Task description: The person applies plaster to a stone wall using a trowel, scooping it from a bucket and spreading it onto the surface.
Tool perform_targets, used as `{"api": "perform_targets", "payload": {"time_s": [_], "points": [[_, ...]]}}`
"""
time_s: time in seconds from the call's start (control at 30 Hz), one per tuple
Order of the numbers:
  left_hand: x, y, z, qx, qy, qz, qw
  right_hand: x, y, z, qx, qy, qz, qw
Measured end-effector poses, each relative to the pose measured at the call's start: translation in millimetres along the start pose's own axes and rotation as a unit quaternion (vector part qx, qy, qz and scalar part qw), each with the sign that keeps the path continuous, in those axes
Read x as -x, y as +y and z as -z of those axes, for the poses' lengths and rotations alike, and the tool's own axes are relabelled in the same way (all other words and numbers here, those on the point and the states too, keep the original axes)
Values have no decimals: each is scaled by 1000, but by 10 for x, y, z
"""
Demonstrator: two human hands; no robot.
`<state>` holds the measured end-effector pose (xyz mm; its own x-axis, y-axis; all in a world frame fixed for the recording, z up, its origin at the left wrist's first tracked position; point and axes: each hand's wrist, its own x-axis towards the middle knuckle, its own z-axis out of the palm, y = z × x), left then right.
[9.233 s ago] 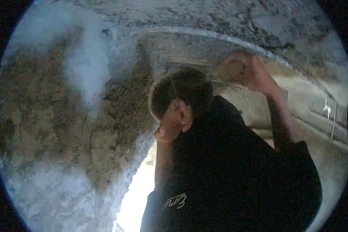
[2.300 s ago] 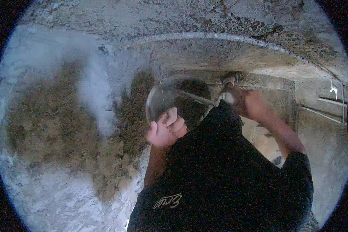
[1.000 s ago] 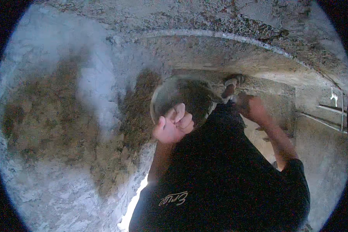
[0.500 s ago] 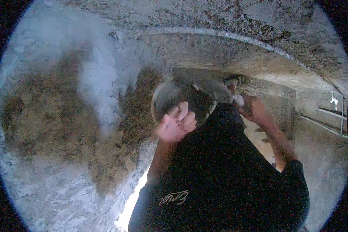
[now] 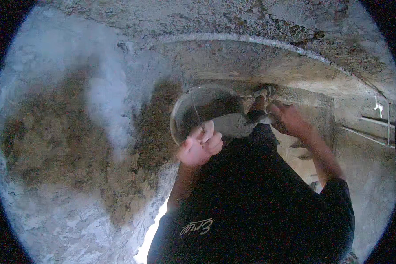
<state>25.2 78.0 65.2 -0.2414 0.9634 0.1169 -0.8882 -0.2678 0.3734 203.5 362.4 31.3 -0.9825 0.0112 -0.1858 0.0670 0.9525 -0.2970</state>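
My left hand [image 5: 201, 143] is closed in a fist around the thin wire handle [image 5: 195, 108] of a round bucket [image 5: 177, 119]. The bucket hangs in front of my body, and its inside is dark, so its contents are hard to make out. In my right hand [image 5: 290, 119] is a trowel [image 5: 229, 124], gripped by its handle. Its grey, mortar-smeared blade points left and reaches over the bucket's near right rim. Whether the blade touches the rim I cannot tell.
A rough wall [image 5: 70, 132] fills the left side, with pale plaster patches around bare brown areas. A pale curved ridge [image 5: 251, 38] crosses the rough surface above. My shoe [image 5: 262, 93] shows beyond the bucket. Light-coloured bars [image 5: 369, 132] stand by the right wall.
The trowel blade has swung down and toward me, from the bucket's far right side to its near right rim. My right hand has turned slightly; the left keeps its grip.
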Motion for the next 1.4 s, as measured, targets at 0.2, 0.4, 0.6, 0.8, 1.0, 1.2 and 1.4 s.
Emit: {"api": "perform_targets", "payload": {"time_s": [0.2, 0.4, 0.6, 0.8, 1.0, 1.2, 1.4], "points": [[0, 16, -35, 21, 26, -8, 999, -69, -58, -35, 99, -98, 26, 990], [79, -25, -4, 44, 42, -49, 997, -43, -12, 85, 109, -112, 23, 987], [182, 8, 64, 52, 121, -143, 981, 226, 475, 408, 73, -53, 67, 994], [155, 75, 89, 65, 106, -108, 986, 430, 705, 616, 57, -45, 50, 996], [73, 53, 28, 59, 120, -107, 985, 284, 267, 573, -304, 41, -184, 934], [-37, 78, 4, 17, 136, -25, 990, 8, 243, 1003, -149, -27, -84, 985], [-227, 84, 22, 18, 138, 57, 989, -501, 148, 1510, -24, -156, 36, 987]]}}
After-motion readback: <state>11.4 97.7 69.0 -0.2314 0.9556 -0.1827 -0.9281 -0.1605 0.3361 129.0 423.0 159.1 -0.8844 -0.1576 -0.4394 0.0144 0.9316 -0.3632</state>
